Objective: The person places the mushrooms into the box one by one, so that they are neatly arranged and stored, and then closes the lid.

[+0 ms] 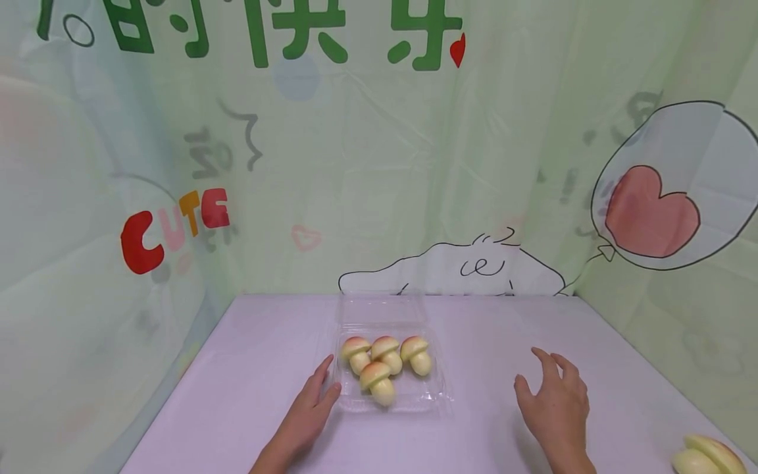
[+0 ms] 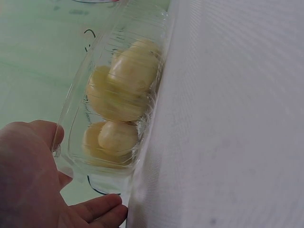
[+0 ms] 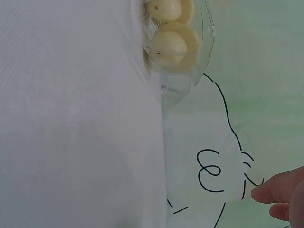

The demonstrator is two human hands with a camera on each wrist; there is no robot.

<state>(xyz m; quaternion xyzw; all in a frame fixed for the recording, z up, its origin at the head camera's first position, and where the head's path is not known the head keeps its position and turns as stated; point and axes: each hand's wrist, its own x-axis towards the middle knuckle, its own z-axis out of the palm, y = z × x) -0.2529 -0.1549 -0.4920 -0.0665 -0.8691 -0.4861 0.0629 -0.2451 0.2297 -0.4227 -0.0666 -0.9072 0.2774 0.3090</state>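
A clear plastic clamshell box (image 1: pixel 414 399) stands on the table with its lid raised at the back. Inside it lie several mushrooms (image 1: pixel 381 390), pale yellow with reddish caps. My left hand (image 1: pixel 304 411) is at the box's left side, fingers extended; in the left wrist view its thumb (image 2: pixel 58 135) is at the box rim, and whether it presses there I cannot tell. Well to the right of the box, my right hand (image 1: pixel 555 401) hovers over the table with its fingers loosely bent and nothing between them. Another mushroom (image 1: pixel 707 454) is partly cut off at the lower right.
A pale lilac cloth covers the table (image 1: pixel 485 342). Printed curtains (image 1: pixel 385 164) enclose it at the back and on both sides, with a balloon drawing (image 1: pixel 651 210) on the right one.
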